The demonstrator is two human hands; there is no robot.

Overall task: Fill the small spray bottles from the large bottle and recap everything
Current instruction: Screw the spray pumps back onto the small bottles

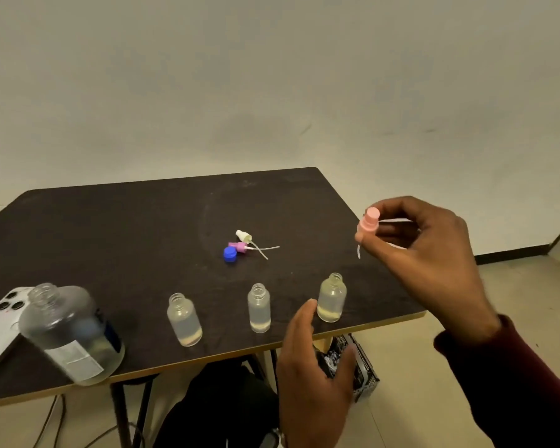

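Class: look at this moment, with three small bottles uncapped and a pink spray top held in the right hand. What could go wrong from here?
1. The left hand is close to the open rightmost small bottle near the table edge; a bump might tip it over.
2. The pink spray top, held in the right hand, trails a bent tube that may miss the narrow neck.
3. The large bottle stands uncapped beside a phone; a spill could wet it.

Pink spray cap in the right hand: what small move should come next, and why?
Probably lower the pink spray cap held in the right hand tube-first into the rightmost small bottle, which stands open, filled and nearest. The left hand is open beside that bottle, seemingly ready to steady it.
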